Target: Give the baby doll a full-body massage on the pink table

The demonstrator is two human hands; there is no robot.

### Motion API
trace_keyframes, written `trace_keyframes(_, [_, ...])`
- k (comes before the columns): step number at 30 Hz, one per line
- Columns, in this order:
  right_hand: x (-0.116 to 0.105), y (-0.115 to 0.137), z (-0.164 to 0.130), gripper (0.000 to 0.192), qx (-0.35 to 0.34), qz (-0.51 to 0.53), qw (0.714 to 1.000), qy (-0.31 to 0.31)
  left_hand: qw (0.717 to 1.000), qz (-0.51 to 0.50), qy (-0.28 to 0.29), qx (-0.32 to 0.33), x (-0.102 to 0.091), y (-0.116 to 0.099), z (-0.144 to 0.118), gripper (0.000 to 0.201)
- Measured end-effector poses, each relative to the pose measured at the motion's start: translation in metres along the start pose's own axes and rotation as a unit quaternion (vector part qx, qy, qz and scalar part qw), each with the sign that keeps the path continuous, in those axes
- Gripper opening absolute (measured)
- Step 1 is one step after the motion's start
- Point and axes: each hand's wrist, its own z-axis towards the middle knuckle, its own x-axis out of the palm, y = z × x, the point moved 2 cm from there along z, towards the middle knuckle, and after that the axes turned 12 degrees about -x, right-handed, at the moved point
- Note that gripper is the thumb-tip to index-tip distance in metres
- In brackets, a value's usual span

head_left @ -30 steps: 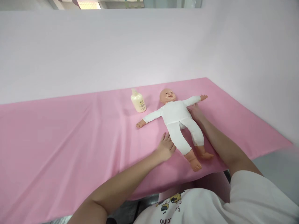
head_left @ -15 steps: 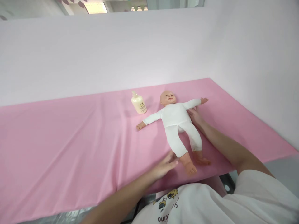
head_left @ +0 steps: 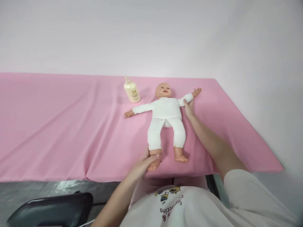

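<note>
Since 0.5 s ago, your left hand [head_left: 142,165] has curled around the ankle of the doll [head_left: 167,107], and your right hand [head_left: 188,109] has moved from its side to grasp 1 arm. It lies face-up on the pink cloth [head_left: 68,126]; the bottle [head_left: 132,91] stands beyond its other arm, a black chair [head_left: 52,210] below left.

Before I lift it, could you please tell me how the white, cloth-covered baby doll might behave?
The doll may flop, since its limbs look like soft fabric; its shiny, bald head is likely stiffer and slipperier.
</note>
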Motion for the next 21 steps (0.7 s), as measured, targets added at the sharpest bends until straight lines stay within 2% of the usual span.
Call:
trace_keyframes(3, [0.007, 0.002, -0.01, 0.058, -0.026, -0.017, 0.996, 0.079, 0.997, 0.054, -0.008, 0.045, -0.01, -0.035, -0.012, 0.056])
trace_keyframes(5, [0.012, 0.009, -0.016, 0.044, -0.071, -0.028, 0.987, 0.139, 0.996, 0.073, 0.013, 0.051, -0.012, -0.064, -0.012, 0.045])
trace_keyframes(9, [0.018, 0.025, -0.022, 0.032, -0.19, -0.083, 0.943, 0.262, 0.991, 0.076, 0.091, 0.063, -0.005, -0.112, 0.012, 0.027])
trace_keyframes(12, [0.016, 0.03, -0.021, 0.035, -0.237, -0.115, 0.912, 0.314, 0.982, 0.101, 0.144, 0.075, 0.005, -0.13, 0.036, 0.02])
trace_keyframes(14, [0.014, 0.031, -0.021, 0.036, -0.243, -0.128, 0.903, 0.33, 0.977, 0.109, 0.165, 0.079, 0.008, -0.133, 0.048, 0.023])
trace_keyframes(16, [0.014, 0.029, -0.021, 0.034, -0.234, -0.123, 0.906, 0.331, 0.978, 0.088, 0.176, 0.074, 0.008, -0.131, 0.054, 0.025])
trace_keyframes(18, [0.016, 0.024, -0.022, 0.034, -0.203, -0.098, 0.925, 0.305, 0.977, 0.053, 0.197, 0.067, 0.003, -0.126, 0.057, 0.035])
trace_keyframes(21, [0.015, 0.012, -0.021, 0.044, -0.1, -0.036, 0.973, 0.206, 0.958, 0.057, 0.281, 0.028, -0.007, -0.115, 0.059, 0.054])
